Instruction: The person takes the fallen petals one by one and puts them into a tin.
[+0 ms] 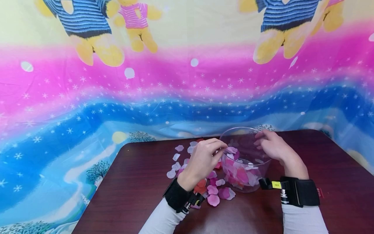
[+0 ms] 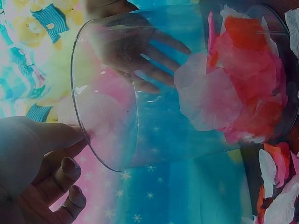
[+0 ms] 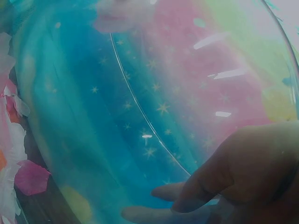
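A clear plastic container (image 1: 245, 182) stands on the dark wooden table (image 1: 140, 188), partly filled with pink, white and red petals (image 1: 241, 175). My right hand (image 1: 273, 146) grips its far right wall and rim; through the plastic its fingers (image 2: 154, 60) lie spread on the wall, as also seen in the right wrist view (image 3: 224, 177). My left hand (image 1: 204, 159) is at the near left rim (image 2: 79, 126) with curled fingers, and its fingertips (image 2: 65, 135) seem to pinch a pale petal (image 2: 105, 119) just inside the opening.
Loose petals (image 1: 178, 162) lie scattered on the table left of and in front of the container, some under my left wrist. A bright cartoon-print cloth (image 1: 117, 97) hangs behind the table and drapes past its left edge.
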A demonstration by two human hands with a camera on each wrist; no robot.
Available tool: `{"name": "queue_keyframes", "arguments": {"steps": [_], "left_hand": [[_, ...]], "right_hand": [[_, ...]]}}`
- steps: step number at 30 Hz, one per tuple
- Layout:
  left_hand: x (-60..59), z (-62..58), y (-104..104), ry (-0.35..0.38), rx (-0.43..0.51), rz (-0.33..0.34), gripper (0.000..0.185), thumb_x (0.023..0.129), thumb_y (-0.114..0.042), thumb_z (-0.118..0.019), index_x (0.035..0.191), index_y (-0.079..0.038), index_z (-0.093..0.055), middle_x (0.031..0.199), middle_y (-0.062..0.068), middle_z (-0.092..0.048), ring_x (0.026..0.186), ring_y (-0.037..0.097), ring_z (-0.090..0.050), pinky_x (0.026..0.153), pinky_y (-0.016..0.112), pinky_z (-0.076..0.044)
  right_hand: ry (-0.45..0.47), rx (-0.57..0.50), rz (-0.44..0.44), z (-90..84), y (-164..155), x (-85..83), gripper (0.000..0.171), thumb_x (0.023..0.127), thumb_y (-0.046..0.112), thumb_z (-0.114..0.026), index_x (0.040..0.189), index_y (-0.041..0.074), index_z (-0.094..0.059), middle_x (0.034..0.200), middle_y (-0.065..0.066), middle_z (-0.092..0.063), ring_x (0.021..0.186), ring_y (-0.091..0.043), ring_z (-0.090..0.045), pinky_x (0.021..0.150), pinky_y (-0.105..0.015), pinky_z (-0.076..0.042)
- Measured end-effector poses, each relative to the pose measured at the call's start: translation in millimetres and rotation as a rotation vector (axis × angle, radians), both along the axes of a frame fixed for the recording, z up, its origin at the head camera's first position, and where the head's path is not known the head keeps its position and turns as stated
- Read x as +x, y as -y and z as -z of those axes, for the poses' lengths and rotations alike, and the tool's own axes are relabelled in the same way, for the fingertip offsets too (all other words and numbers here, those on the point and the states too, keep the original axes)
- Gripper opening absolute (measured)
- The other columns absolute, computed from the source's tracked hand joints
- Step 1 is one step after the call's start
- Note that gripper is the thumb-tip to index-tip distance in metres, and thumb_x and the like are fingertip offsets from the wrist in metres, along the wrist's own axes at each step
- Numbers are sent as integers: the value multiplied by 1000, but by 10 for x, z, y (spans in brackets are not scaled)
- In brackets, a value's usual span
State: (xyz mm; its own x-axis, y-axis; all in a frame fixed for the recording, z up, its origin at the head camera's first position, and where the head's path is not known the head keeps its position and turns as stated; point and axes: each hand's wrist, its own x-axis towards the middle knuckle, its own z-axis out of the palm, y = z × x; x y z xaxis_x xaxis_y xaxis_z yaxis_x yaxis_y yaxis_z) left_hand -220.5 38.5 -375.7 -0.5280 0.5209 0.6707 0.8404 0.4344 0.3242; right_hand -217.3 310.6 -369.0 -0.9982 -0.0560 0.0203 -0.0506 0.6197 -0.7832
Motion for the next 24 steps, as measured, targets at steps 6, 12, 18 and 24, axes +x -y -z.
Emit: {"name": "queue_keyframes", "arguments": {"steps": [6,12,18,24], "left_hand": [[-6,5,16,6,0,-7,18,95,-9,-74,112,-11,-78,110,2,-76,91,11,-72,79,16,-54],[-21,-10,53,5,-8,-18,23,94,-10,-75,118,-10,-77,116,3,-75,86,12,-71,76,16,-54],[-113,-81,202,-15,-3,-68,21,95,-15,-75,116,-13,-77,111,-1,-75,73,5,-60,61,16,-46],[-291,-104,539,43,15,-167,20,95,-14,-75,115,-16,-76,105,-2,-73,62,5,-50,54,22,-37]], "right_hand": [[5,-10,-7,3,10,-3,40,103,5,-32,136,-14,-43,128,-37,-58,115,-50,-60,74,-41,-57],[3,-6,-3,-7,17,-1,39,102,6,-33,135,-13,-44,127,-36,-59,115,-50,-59,76,-44,-57],[9,-1,-9,-16,11,-2,39,103,6,-32,136,-13,-43,127,-37,-59,117,-51,-59,80,-49,-58],[14,3,-12,-9,-8,-6,40,104,6,-31,137,-13,-42,128,-38,-58,118,-52,-59,80,-49,-58]]}}
